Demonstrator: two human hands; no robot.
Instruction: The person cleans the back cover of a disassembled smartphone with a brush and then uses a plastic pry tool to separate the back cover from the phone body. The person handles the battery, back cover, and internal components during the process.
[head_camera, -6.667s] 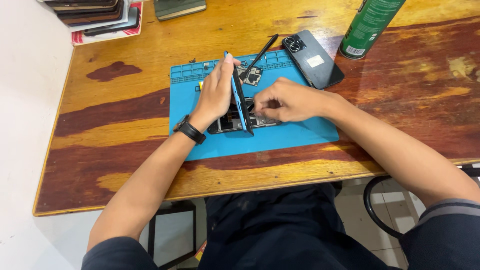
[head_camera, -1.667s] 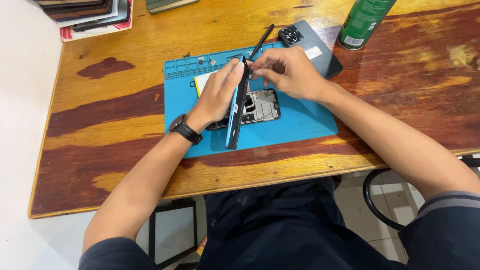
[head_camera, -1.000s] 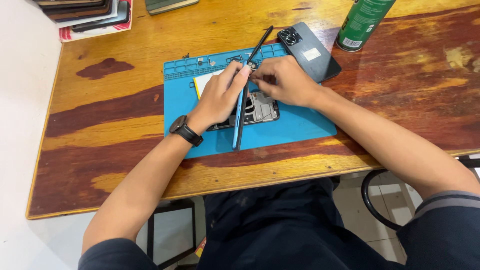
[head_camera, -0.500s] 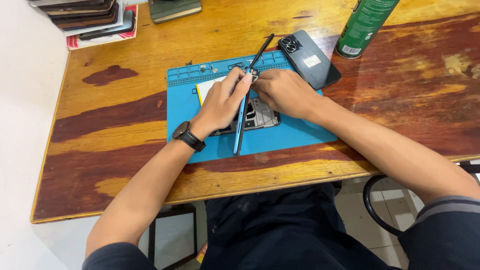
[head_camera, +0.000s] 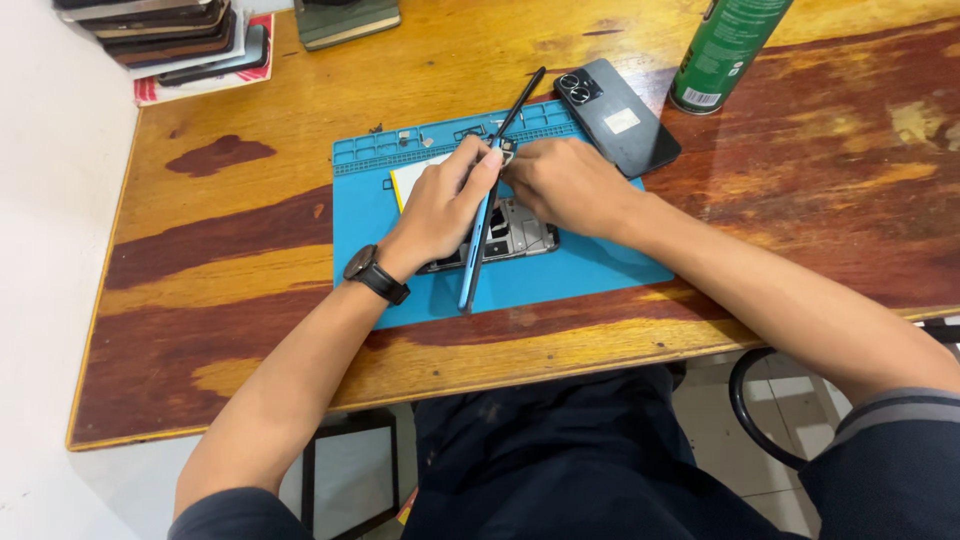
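Note:
An opened phone body (head_camera: 520, 232) lies on a blue work mat (head_camera: 590, 270) on a wooden table. My left hand (head_camera: 440, 210) holds the phone's blue-edged screen panel (head_camera: 472, 262) up on its edge over the body. My right hand (head_camera: 565, 185) rests with its fingers closed at the top of the phone, close to the left fingertips; what it pinches is hidden. A thin black tool (head_camera: 520, 103) lies slanted at the mat's far edge, just beyond both hands.
A dark phone back cover (head_camera: 620, 120) lies right of the mat's far corner. A green spray can (head_camera: 725, 50) stands at the back right. A stack of phones (head_camera: 170, 40) sits at the back left, beside a dark notebook (head_camera: 345, 20).
The raised screen panel has tipped from leaning left to nearly upright. My right hand has shifted a little at the phone's top end. The view has drifted slightly.

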